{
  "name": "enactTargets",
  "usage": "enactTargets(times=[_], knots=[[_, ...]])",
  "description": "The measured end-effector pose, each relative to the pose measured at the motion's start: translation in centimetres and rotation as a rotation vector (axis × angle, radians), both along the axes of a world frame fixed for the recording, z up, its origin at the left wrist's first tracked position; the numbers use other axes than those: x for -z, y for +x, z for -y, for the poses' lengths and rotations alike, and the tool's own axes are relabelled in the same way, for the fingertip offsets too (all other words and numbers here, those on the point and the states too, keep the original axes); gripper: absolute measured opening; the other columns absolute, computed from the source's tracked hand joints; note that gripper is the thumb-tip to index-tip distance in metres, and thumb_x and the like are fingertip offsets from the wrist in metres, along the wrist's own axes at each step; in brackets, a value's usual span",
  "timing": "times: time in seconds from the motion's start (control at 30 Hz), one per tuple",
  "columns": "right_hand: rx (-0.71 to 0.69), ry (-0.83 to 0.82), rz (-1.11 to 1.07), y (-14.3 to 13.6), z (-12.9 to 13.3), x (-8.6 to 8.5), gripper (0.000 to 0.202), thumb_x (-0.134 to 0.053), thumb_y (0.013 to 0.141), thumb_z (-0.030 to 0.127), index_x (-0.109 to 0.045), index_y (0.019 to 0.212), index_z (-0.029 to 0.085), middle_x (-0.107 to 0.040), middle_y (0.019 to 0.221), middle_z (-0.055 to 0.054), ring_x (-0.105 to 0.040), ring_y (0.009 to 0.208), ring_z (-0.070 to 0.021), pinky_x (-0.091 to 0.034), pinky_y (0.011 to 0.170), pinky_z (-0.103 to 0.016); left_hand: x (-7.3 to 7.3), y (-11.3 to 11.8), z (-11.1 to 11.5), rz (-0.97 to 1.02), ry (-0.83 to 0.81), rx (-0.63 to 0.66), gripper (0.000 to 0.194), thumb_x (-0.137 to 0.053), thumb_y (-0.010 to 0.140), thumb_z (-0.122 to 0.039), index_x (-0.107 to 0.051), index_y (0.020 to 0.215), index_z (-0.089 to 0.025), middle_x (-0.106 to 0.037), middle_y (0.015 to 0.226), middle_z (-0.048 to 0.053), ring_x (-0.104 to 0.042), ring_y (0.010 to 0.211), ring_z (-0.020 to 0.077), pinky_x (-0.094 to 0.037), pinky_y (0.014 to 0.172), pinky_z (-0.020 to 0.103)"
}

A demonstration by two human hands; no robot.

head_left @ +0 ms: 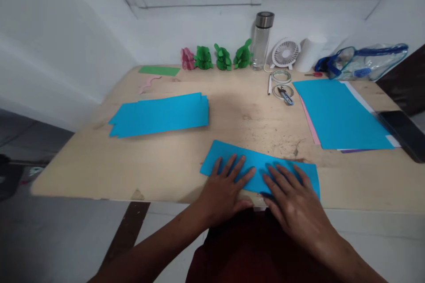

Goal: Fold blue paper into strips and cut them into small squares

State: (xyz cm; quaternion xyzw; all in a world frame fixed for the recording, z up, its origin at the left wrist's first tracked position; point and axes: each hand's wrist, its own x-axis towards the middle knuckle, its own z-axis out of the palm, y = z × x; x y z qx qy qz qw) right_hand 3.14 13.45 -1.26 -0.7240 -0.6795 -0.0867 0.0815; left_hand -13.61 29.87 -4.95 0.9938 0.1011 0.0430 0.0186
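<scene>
A strip of blue paper (pixel 259 158) lies at the table's front edge, under both my hands. My left hand (pixel 226 190) rests on its left half with the fingers spread. On the right half, my right hand (pixel 294 199) lies flat, fingers stretched forward and slightly apart. My palms and wrists cover the strip's near edge, so part of it is hidden. Farther left lies a loose pile of blue paper strips (pixel 162 115), their ends unevenly lined up.
At right are blue sheets (pixel 341 115) over pink and white ones, beside a black phone (pixel 403 132). A cutter (pixel 285 96), tape rolls (pixel 281 76) and a white pen (pixel 269 85) lie behind. Along the wall stand green paper figures (pixel 223 57), a bottle (pixel 261 42) and a fan (pixel 286 53).
</scene>
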Motion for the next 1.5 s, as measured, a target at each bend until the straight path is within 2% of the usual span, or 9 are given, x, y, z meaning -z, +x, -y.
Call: enactTargets(times=[0.2,0.37,0.5,0.8,1.0,1.13,1.27,1.4,1.5], knots=[[-0.047,-0.05,0.005,-2.2,-1.4,-0.7,0.042,-0.05,0.092,0.041,-0.062,0.123,0.016,-0.062,0.128,-0.01,-0.051,0.122,-0.0318,-0.027,0.108,-0.055,0.0,-0.1,0.0,-0.002,-0.008,0.014,0.075,-0.034,0.085,-0.074,-0.029,0.148,-0.033,-0.03,0.154,0.008,-0.023,0.141,0.0347,-0.012,0.111,0.057],[-0.097,-0.044,0.014,-3.8,-2.0,0.4,0.043,-0.048,0.093,0.039,-0.059,0.126,0.014,-0.059,0.131,-0.013,-0.049,0.124,-0.0289,-0.026,0.11,-0.053,-0.1,0.0,0.2,-0.029,0.03,0.012,0.075,-0.041,0.086,-0.069,-0.029,0.148,-0.03,-0.03,0.154,0.008,-0.022,0.141,0.035,-0.016,0.11,0.056],[-0.085,-0.041,0.024,-4.0,-1.2,1.5,0.045,-0.046,0.094,0.039,-0.056,0.129,0.013,-0.056,0.135,-0.014,-0.046,0.127,-0.03,-0.029,0.109,-0.053,-0.2,0.0,0.2,-0.009,0.029,0.017,0.076,-0.043,0.084,-0.07,-0.031,0.147,-0.03,-0.032,0.153,0.009,-0.025,0.14,0.036,-0.016,0.11,0.058],[-0.06,-0.075,0.055,-1.2,4.1,2.5,0.047,-0.049,0.091,0.021,-0.047,0.138,0.019,-0.05,0.142,-0.008,-0.041,0.132,-0.03,-0.027,0.109,-0.059,0.1,0.0,0.1,0.031,0.021,0.035,0.073,-0.042,0.087,-0.067,-0.031,0.148,-0.027,-0.035,0.151,0.012,-0.027,0.138,0.0378,-0.017,0.109,0.059],[0.018,-0.083,0.174,1.6,9.6,3.5,0.05,-0.049,0.091,0.022,-0.043,0.141,0.021,-0.045,0.146,-0.009,-0.04,0.133,-0.0311,-0.024,0.108,-0.06,0.1,0.0,0.2,0.022,0.012,0.033,0.074,-0.039,0.088,-0.067,-0.029,0.148,-0.027,-0.034,0.151,0.011,-0.027,0.138,0.0377,-0.019,0.109,0.059],[0.086,-0.024,0.124,2.0,11.0,3.4,0.054,-0.052,0.09,0.023,-0.04,0.143,0.021,-0.045,0.145,-0.01,-0.041,0.133,-0.0306,-0.026,0.108,-0.058,-0.3,0.2,0.0,0.015,0.02,0.044,0.069,-0.044,0.088,-0.064,-0.034,0.146,-0.029,-0.036,0.151,0.011,-0.03,0.137,0.0383,-0.024,0.107,0.06],[0.148,0.054,0.035,2.3,10.0,2.6,0.062,-0.052,0.09,0.022,-0.031,0.148,0.027,-0.044,0.147,-0.008,-0.04,0.134,-0.0311,-0.025,0.109,-0.058,-1.3,0.4,-1.0,-0.009,0.043,0.105,0.052,-0.051,0.092,-0.048,-0.044,0.139,-0.029,-0.046,0.144,0.012,-0.044,0.129,0.0362,-0.038,0.1,0.056],[0.124,0.098,0.006,2.8,8.3,1.4,0.065,-0.053,0.09,0.022,-0.027,0.149,0.029,-0.045,0.146,-0.006,-0.041,0.133,-0.0308,-0.024,0.11,-0.058,-2.2,0.2,-2.4,0.056,0.152,0.312,0.032,-0.048,0.093,-0.016,-0.057,0.124,-0.017,-0.062,0.124,0.016,-0.059,0.113,0.0293,-0.051,0.088,0.044],[0.097,0.127,-0.013,3.2,7.0,0.7,0.065,-0.053,0.09,0.021,-0.028,0.149,0.03,-0.046,0.145,-0.005,-0.04,0.134,-0.0307,-0.024,0.11,-0.058,-2.3,0.2,-3.1,0.182,0.203,0.4,0.028,-0.043,0.091,-0.006,-0.06,0.112,-0.011,-0.068,0.109,0.016,-0.065,0.103,0.0254,-0.054,0.082,0.04]])
